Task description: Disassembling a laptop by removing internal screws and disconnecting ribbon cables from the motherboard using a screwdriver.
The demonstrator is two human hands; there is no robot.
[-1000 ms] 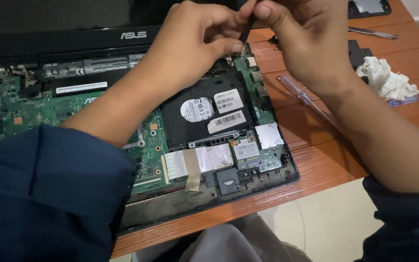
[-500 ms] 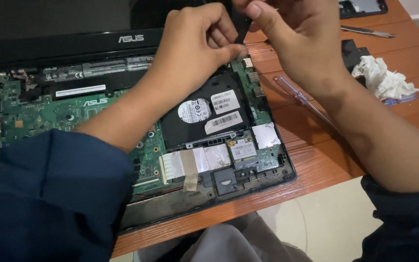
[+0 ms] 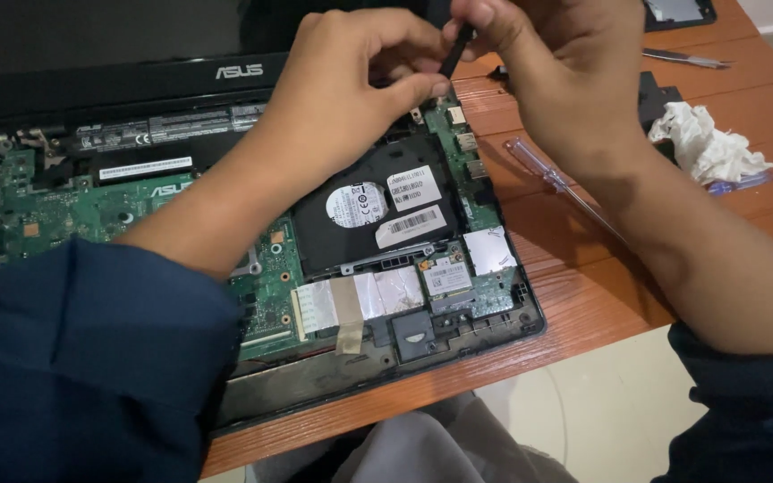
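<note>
Head view, looking straight down at an opened laptop (image 3: 252, 268) on a reddish wooden surface (image 3: 583, 304); its bottom cover is off, so the green circuit board (image 3: 55, 215) and the black hard drive (image 3: 378, 210) lie bare. Both hands meet at the drive's far corner; the right hand (image 3: 565, 72) pinches a slim black tool (image 3: 454, 49) between thumb and fingers, tip pointed down toward the board's edge, a grip that seems to steady fine work. The left hand (image 3: 351, 80) is curled, fingertips pressed at the same corner just beside the tool's tip, apparently bracing or holding some small part there; what, if anything, sits between those fingers is too small to tell. The left forearm crosses over the board and a dark blue sleeve (image 3: 82, 358) fills the near-left corner. A flat ribbon cable with tape (image 3: 351, 300) lies below the drive, beside a small wireless card (image 3: 447, 275). To the right, off the laptop, a clear-handled screwdriver (image 3: 556, 179) rests on the surface, within easy reach of the right hand; further right lies a crumpled white tissue (image 3: 704, 143), with a second thin tool (image 3: 677, 59) near the far edge.
</note>
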